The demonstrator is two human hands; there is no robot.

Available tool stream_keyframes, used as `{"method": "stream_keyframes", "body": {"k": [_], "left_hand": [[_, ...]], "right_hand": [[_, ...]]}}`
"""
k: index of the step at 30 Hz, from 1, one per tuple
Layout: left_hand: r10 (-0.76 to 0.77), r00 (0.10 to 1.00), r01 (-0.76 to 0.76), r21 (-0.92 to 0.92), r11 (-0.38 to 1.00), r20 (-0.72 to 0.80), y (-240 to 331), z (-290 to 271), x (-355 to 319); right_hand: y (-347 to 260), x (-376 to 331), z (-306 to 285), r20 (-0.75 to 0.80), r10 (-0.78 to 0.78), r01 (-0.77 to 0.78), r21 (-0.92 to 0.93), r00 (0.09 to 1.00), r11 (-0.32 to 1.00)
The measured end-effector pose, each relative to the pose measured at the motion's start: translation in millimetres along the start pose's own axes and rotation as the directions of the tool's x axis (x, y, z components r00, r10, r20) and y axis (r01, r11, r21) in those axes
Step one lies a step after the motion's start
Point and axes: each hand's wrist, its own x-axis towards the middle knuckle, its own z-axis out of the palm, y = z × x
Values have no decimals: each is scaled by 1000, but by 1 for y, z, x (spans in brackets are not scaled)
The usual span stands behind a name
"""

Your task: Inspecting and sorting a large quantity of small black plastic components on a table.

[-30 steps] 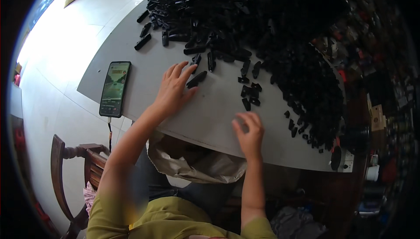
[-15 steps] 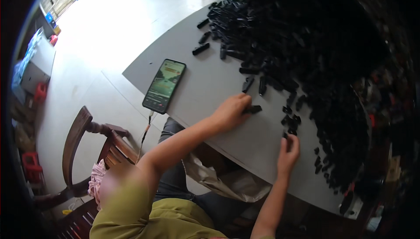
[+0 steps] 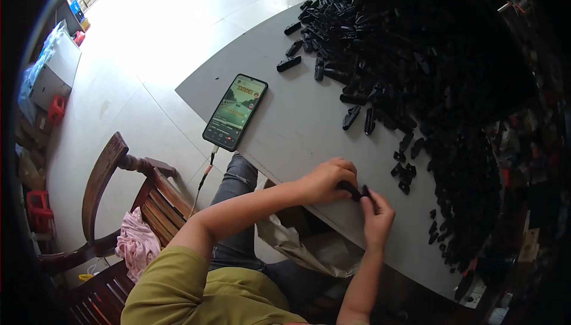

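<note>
Above the near edge of the table, my left hand is closed on a long black plastic part. At its right end my right hand pinches a small black piece. The two pieces meet or nearly meet; whether they are joined is hidden by my fingers. Beyond my right hand lies a little group of small black pieces. Several loose long black parts lie farther off, at the edge of a big pile of them.
A heap of small black pieces spreads along the right of the grey table. A phone with a cable lies at the left edge. A brown paper bag sits under the near edge. A wooden chair stands at left.
My left hand has come nearer and to the right with the long part. My right hand has shifted left from the small group, carrying a small piece, and the hands now meet.
</note>
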Motion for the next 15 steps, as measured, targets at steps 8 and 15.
{"method": "stream_keyframes", "body": {"k": [8, 15], "left_hand": [[-122, 975, 99, 126, 987, 188, 2, -16, -2], [-65, 988, 58, 54, 997, 143, 0, -11, 1]], "right_hand": [[-11, -4, -4, 180, -253, 309, -468, 950, 828], [-13, -8, -17, 195, -233, 301, -506, 953, 808]]}}
